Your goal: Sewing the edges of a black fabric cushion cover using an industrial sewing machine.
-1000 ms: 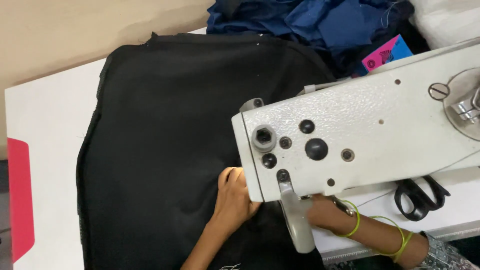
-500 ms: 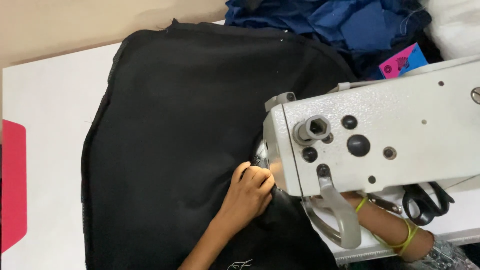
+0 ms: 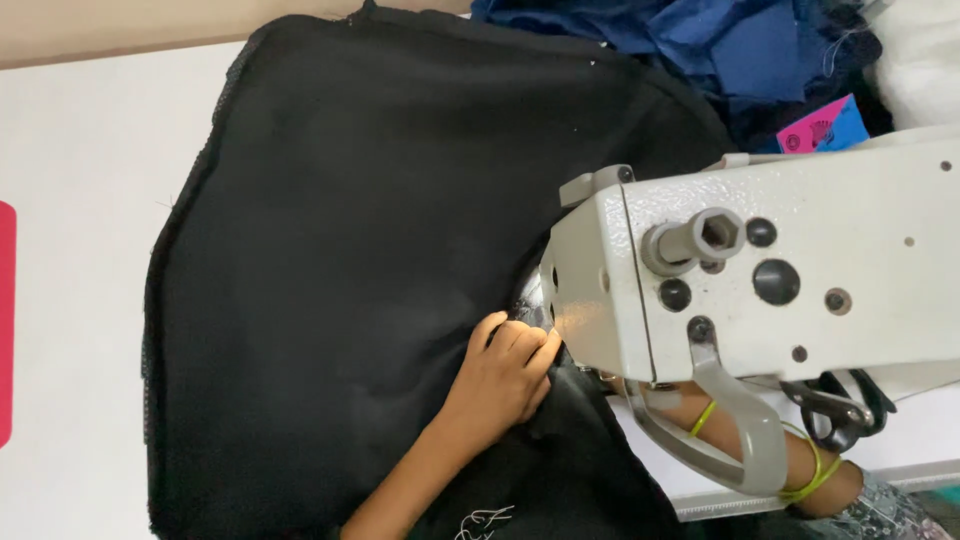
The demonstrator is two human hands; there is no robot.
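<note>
A large piece of black fabric lies spread over the white table and runs under the head of a grey-white sewing machine. My left hand rests on the fabric right beside the machine head, with its fingers curled and pinching the cloth. My right forearm, wearing thin yellow bangles, reaches in under the machine head. The right hand itself is hidden behind the machine.
A heap of blue fabric with a pink tag lies behind the machine, with white material at the top right. Black-handled scissors lie under the machine arm. A red object shows at the left edge.
My left hand has gone from lying flat at the machine head to curled fingers pinching the fabric. The view has shifted, so the machine sits further right and looks larger.
</note>
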